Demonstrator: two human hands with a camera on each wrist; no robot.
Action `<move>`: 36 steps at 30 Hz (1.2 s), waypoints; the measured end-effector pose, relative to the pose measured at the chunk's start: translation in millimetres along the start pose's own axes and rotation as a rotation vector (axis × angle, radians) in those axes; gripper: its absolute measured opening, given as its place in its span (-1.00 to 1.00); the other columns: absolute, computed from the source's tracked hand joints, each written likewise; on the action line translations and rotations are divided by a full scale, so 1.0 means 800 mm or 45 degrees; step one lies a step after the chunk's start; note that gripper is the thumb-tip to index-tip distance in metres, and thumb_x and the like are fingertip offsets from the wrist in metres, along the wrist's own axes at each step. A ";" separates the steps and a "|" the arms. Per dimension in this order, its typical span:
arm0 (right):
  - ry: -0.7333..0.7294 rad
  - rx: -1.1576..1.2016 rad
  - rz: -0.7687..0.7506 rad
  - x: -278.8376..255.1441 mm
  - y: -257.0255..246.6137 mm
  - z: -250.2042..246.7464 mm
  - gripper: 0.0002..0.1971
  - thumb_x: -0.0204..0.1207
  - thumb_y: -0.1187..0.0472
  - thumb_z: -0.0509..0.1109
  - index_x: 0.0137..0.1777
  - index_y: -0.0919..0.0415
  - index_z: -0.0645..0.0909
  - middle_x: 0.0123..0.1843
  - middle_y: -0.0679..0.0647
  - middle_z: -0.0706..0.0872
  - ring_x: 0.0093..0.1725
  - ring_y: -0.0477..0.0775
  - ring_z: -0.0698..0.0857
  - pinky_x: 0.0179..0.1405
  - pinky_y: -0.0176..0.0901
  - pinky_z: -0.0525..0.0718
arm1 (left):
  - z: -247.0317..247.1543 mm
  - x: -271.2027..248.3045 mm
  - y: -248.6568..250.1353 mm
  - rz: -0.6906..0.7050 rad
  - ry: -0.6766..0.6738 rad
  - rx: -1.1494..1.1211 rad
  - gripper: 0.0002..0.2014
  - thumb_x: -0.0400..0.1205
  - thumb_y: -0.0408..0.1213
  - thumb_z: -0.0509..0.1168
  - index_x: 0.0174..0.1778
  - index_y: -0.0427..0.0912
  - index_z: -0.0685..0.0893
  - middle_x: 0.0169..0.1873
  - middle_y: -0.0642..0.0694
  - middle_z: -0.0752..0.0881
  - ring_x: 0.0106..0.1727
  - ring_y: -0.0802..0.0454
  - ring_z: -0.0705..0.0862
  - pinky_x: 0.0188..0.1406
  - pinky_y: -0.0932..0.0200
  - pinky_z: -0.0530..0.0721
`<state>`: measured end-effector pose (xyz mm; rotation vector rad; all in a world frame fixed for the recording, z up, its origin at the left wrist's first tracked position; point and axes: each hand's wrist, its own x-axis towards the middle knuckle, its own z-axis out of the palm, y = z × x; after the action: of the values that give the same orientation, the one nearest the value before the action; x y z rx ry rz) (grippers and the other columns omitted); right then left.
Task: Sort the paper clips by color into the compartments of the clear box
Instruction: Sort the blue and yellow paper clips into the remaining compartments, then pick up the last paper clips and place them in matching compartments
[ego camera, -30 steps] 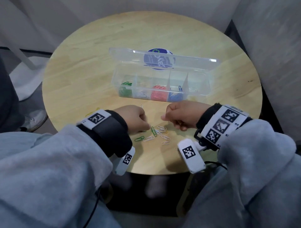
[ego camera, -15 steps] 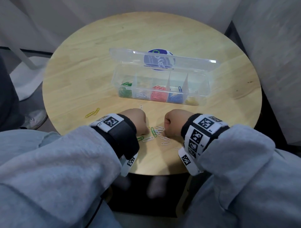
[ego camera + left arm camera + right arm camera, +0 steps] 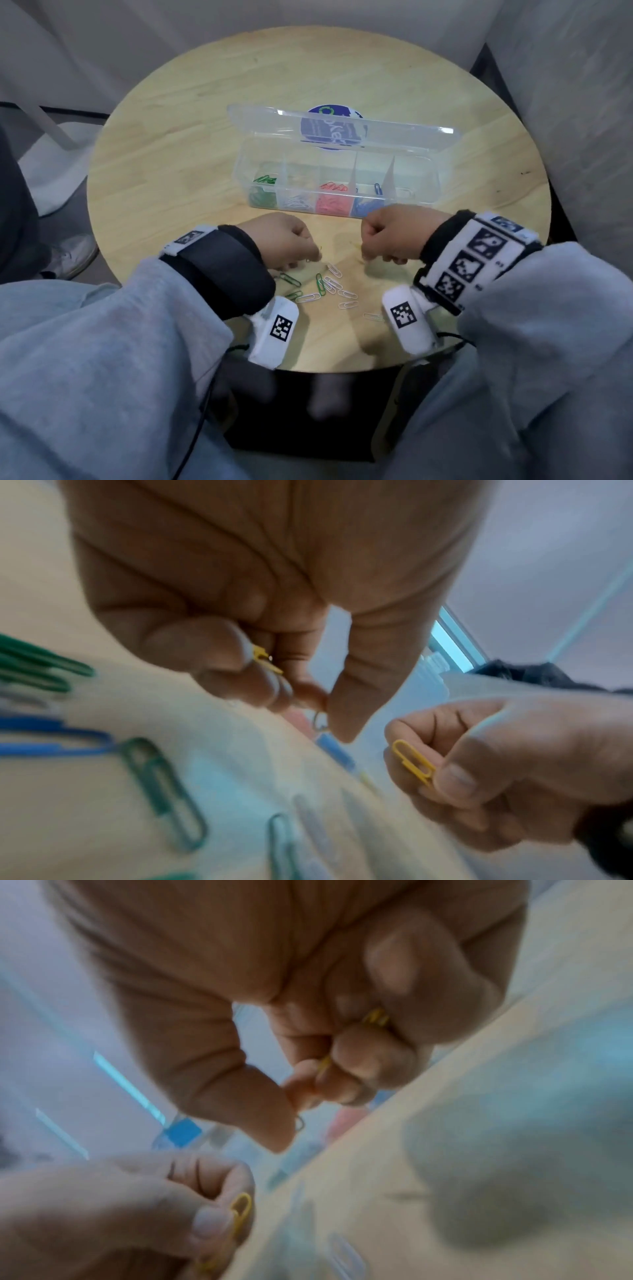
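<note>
The clear box (image 3: 424, 171) stands open mid-table, with green, white, red and blue clips in separate compartments. Loose green and white paper clips (image 3: 329, 284) lie in a small pile near the front edge. Just beyond the pile, my left hand (image 3: 308, 260) is curled. In the left wrist view it (image 3: 308, 696) holds a yellow clip (image 3: 265, 661) in its curled fingers and pinches a pale clip (image 3: 320, 723) at the thumb. My right hand (image 3: 368, 255) is curled too, gripping a yellow clip (image 3: 377, 1019). That yellow clip (image 3: 413, 761) also shows in the left wrist view.
The box's lid (image 3: 342, 126) stands open at the back, over a blue sticker on the round wooden table (image 3: 171, 154). A single pale clip (image 3: 373, 317) lies near my right wrist camera. Grey walls close in on the right and behind.
Half a second ago both fists were close together low over the pile. They have since spread apart and lifted a little toward the box, the right one moving right.
</note>
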<state>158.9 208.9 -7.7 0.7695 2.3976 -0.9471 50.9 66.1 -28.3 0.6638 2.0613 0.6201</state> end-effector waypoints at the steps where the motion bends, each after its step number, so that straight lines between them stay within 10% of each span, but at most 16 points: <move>1: 0.012 0.133 -0.018 -0.002 0.003 -0.008 -0.72 0.40 0.33 0.41 -0.44 0.12 0.42 -0.47 0.04 0.56 -0.49 0.03 0.47 -0.37 -0.18 0.48 | -0.002 0.001 0.002 -0.003 -0.005 -0.155 -0.74 0.54 -0.34 0.35 -0.44 -0.12 0.48 -0.29 -0.17 0.67 -0.42 0.01 0.54 -0.43 0.27 0.54; 12: 0.377 1.164 -0.077 -0.011 0.032 -0.054 -0.70 0.55 0.56 0.13 -0.26 0.27 0.58 -0.50 0.06 0.52 -0.59 -0.12 0.50 -0.66 -0.44 0.48 | -0.008 -0.001 0.003 0.062 0.103 -0.838 -0.68 0.55 -0.60 0.28 -0.42 -0.17 0.43 -0.65 0.00 0.65 -0.66 0.20 0.62 -0.62 0.44 0.60; 19: 0.688 1.250 0.063 0.019 0.044 -0.058 -0.68 0.52 0.55 0.12 -0.29 0.19 0.54 -0.26 0.10 0.57 -0.10 0.07 0.61 0.07 -0.15 0.69 | -0.002 -0.002 0.010 0.077 0.101 -0.793 -0.78 0.56 -0.61 0.28 -0.21 -0.16 0.60 -0.63 0.04 0.60 -0.61 0.21 0.65 -0.55 0.43 0.66; 24: 0.736 1.140 0.022 0.024 0.051 -0.059 -0.62 0.48 0.48 0.15 0.20 0.21 0.64 -0.22 -0.09 0.55 -0.15 -0.05 0.56 0.18 -0.09 0.56 | 0.002 0.002 0.035 0.152 0.103 -0.713 -0.77 0.58 -0.57 0.28 -0.22 -0.12 0.62 -0.66 0.12 0.61 -0.59 0.27 0.65 -0.53 0.46 0.64; 27: 0.733 1.107 -0.010 0.017 0.058 -0.061 -0.65 0.47 0.46 0.16 0.05 0.08 0.64 -0.11 -0.17 0.57 0.11 -0.03 0.61 0.36 0.00 0.59 | 0.005 0.007 0.059 0.225 0.128 -0.689 -0.79 0.58 -0.55 0.29 -0.22 -0.13 0.63 -0.60 0.10 0.65 -0.54 0.25 0.66 -0.51 0.48 0.63; 36: 0.497 0.559 0.086 -0.029 0.066 -0.060 -0.82 0.53 0.30 0.19 -0.23 0.15 0.58 -0.28 0.03 0.64 -0.31 0.06 0.62 -0.30 -0.11 0.60 | 0.027 0.038 0.145 0.322 0.116 -0.751 -0.82 0.62 -0.57 0.21 0.04 -0.25 0.60 -0.26 -0.12 0.62 -0.21 0.06 0.67 -0.16 0.38 0.72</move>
<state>200.8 268.1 13.0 1.2891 2.4866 -1.4313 80.1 174.8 17.2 0.5503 1.7500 1.3567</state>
